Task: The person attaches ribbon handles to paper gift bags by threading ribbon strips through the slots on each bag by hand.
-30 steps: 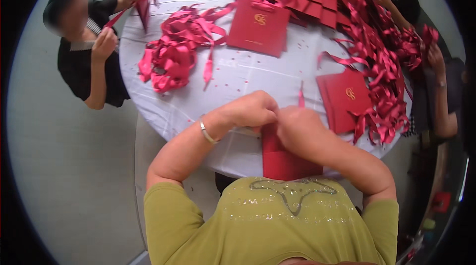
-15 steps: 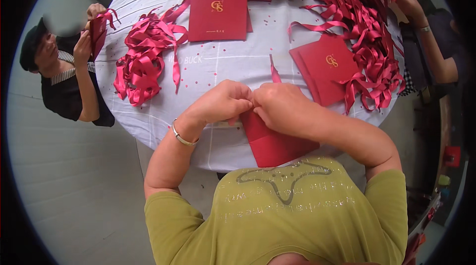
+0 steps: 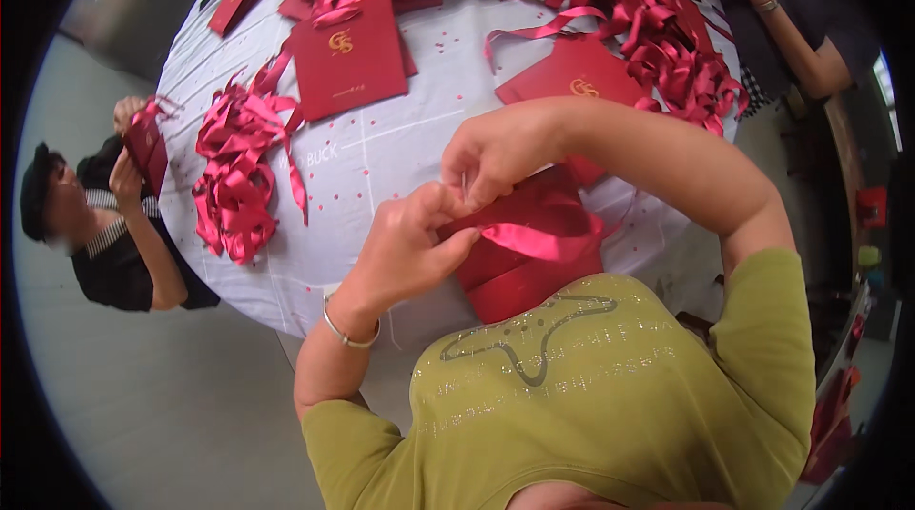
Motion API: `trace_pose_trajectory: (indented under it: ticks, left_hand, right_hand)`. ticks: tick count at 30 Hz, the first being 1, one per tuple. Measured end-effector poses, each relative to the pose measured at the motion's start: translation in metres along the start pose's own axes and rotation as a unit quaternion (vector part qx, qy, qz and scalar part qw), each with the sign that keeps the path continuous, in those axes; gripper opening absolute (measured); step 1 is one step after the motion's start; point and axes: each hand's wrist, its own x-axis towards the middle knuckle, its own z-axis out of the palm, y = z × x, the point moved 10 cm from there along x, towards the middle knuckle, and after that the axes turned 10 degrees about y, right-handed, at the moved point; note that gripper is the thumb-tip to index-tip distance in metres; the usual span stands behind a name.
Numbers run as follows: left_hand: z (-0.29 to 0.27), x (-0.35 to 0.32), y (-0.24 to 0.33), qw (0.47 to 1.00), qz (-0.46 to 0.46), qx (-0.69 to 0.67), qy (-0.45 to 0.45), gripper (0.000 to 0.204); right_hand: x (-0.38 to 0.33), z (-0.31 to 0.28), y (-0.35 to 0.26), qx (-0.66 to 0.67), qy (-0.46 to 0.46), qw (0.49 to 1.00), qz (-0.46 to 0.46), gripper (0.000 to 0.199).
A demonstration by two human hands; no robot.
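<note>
Two hands at the near edge of a round white-clothed surface (image 3: 381,157), left hand (image 3: 410,248) pinching a glossy red ribbon (image 3: 543,241), right hand (image 3: 496,148) gripping its upper end, over a flat red paper bag (image 3: 529,272), loose ribbon heap (image 3: 233,176) farther left.

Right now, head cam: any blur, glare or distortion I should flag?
Head view: heavy fisheye, the round table edge bows and a black vignette rings the frame; left hand and right hand slightly soft on the red ribbon; light is even and soft, no hard glare; the co-worker's face at left is blurred.
</note>
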Motion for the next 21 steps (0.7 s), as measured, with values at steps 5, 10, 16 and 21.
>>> trace_pose_trajectory:
  ticks: [5,10,16,21]
  left_hand:
    - [-0.002,-0.002,0.008,1.000,-0.020,-0.007,0.013,0.023]
    - [-0.001,-0.003,0.002,0.999,-0.047,-0.003,0.012,0.024]
    - [0.004,-0.007,-0.015,0.990,-0.117,-0.078,-0.024,0.024]
    - [0.007,-0.003,-0.002,0.987,-0.105,-0.118,-0.040,0.025]
  right_hand:
    - [0.006,0.012,0.001,0.093,-0.090,0.992,0.015,0.025]
    - [0.008,0.011,0.015,0.130,-0.004,0.988,0.078,0.028]
    - [0.009,0.001,0.012,0.176,0.108,0.975,0.086,0.029]
    - [0.023,-0.072,0.016,0.213,0.283,0.935,-0.005,0.027]
